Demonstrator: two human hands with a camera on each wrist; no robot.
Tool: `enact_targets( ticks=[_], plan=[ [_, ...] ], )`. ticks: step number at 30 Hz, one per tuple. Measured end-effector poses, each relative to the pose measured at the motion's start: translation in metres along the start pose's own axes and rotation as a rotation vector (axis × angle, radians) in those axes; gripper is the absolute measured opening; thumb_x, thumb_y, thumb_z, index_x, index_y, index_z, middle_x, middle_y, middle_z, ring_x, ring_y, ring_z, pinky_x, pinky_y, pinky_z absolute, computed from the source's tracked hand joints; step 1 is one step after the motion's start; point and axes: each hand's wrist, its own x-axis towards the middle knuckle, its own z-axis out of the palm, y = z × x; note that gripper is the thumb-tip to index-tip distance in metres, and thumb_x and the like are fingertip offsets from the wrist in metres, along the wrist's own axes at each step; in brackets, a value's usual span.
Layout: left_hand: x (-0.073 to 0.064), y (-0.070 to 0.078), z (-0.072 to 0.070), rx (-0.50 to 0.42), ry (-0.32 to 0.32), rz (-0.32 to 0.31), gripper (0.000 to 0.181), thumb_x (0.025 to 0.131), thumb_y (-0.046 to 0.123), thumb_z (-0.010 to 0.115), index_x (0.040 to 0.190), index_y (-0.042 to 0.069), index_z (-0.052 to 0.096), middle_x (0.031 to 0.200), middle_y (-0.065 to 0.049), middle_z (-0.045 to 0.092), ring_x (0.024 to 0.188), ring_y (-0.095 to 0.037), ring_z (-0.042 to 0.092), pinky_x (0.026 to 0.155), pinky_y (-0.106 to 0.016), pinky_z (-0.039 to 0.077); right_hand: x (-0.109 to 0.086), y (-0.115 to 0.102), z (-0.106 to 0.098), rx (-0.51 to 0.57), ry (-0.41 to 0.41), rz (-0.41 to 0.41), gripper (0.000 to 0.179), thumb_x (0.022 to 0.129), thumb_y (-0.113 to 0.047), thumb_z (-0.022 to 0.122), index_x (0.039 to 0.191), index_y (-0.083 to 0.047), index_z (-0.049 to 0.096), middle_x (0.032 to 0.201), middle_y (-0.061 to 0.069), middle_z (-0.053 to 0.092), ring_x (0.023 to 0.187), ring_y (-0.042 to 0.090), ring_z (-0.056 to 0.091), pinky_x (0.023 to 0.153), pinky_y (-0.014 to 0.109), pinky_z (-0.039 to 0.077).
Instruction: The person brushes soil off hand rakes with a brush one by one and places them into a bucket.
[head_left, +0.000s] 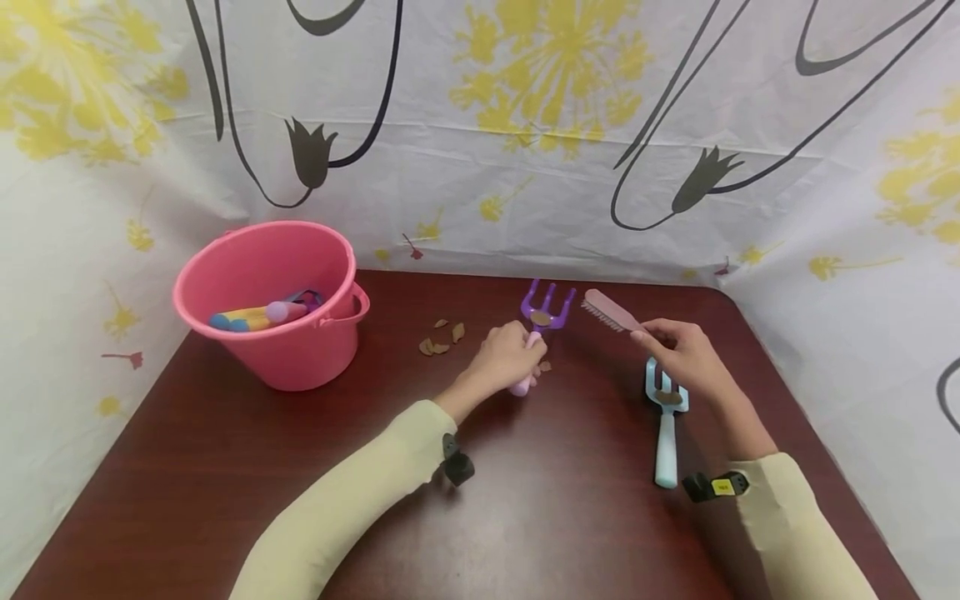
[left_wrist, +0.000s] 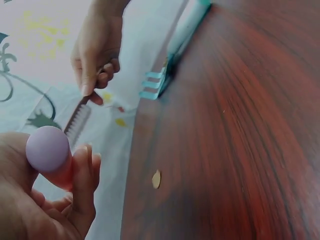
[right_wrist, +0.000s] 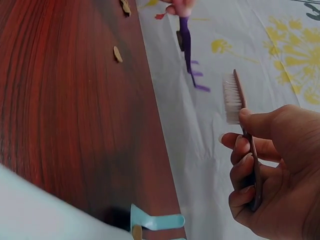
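In my left hand [head_left: 507, 358] I grip the pale pink handle [left_wrist: 49, 150] of a toy garden fork, its purple tines [head_left: 547, 307] pointing away from me and a brown leaf piece [head_left: 540, 318] lying on them. My right hand [head_left: 684, 354] holds a small pink brush [head_left: 611, 310] by its handle, bristles turned toward the fork. The right wrist view shows the brush's white bristles [right_wrist: 232, 99] and fingers curled round its handle. Beneath my right hand, a light blue toy fork [head_left: 666, 433] lies on the table with another brown piece [head_left: 668, 397] on its tines.
At the left stands a pink bucket [head_left: 315, 354] with colourful-handled items [head_left: 258, 317] inside. Several dry leaf pieces [head_left: 433, 347] lie on the dark wooden table [head_left: 540, 500] between bucket and left hand. Another piece [left_wrist: 156, 179] lies near the fork handle. A patterned white cloth [head_left: 420, 167] hangs behind.
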Motion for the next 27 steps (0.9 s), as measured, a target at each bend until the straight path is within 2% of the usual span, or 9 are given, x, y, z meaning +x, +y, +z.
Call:
enact_targets(
  ticks=[6,11,16,19,27],
  plan=[
    [-0.011,-0.016,-0.02,-0.129,0.053,-0.028,0.023,0.102,0.025,0.058,0.107,0.002,0.057,0.067,-0.003,0.068,0.055,-0.019,0.07,0.051,-0.03,0.056,0.01,-0.007,0.013,-0.024,0.007,-0.048,0.027,0.101,-0.024,0.066,0.117,-0.002,0.071,0.081,0.008,0.062,0.065,0.022,0.053,0.054,0.032,0.041],
    [-0.019,-0.032,-0.036,-0.159,0.09,-0.053,0.028,0.102,0.028,0.057,0.11,0.0,0.059,0.068,-0.001,0.069,0.058,-0.02,0.07,0.052,-0.031,0.056,0.022,-0.018,0.024,-0.024,-0.032,-0.059,0.029,0.101,-0.027,0.066,0.118,-0.003,0.071,0.092,0.014,0.068,0.073,0.025,0.055,0.06,0.033,0.044],
    [-0.031,-0.044,-0.051,-0.164,0.147,-0.066,0.027,0.101,0.026,0.058,0.109,0.001,0.063,0.068,0.0,0.07,0.057,-0.017,0.069,0.053,-0.031,0.056,0.035,-0.03,0.036,-0.033,-0.062,-0.109,0.029,0.101,-0.026,0.066,0.117,-0.003,0.072,0.096,0.011,0.07,0.075,0.025,0.056,0.065,0.038,0.046],
    [-0.038,-0.05,-0.056,-0.177,0.164,-0.076,0.027,0.1,0.025,0.059,0.11,0.001,0.063,0.068,-0.002,0.07,0.056,-0.018,0.069,0.052,-0.032,0.056,0.042,-0.04,0.043,-0.031,-0.068,-0.156,0.027,0.101,-0.024,0.066,0.116,-0.002,0.072,0.097,0.009,0.071,0.077,0.023,0.057,0.068,0.039,0.046],
    [-0.053,-0.061,-0.058,-0.191,0.148,-0.104,0.026,0.1,0.025,0.06,0.11,0.001,0.059,0.07,-0.005,0.069,0.056,-0.02,0.069,0.052,-0.034,0.056,0.059,-0.06,0.056,-0.006,-0.092,-0.225,0.026,0.101,-0.022,0.066,0.118,-0.003,0.072,0.103,0.007,0.071,0.081,0.021,0.059,0.071,0.037,0.047]
  ],
)
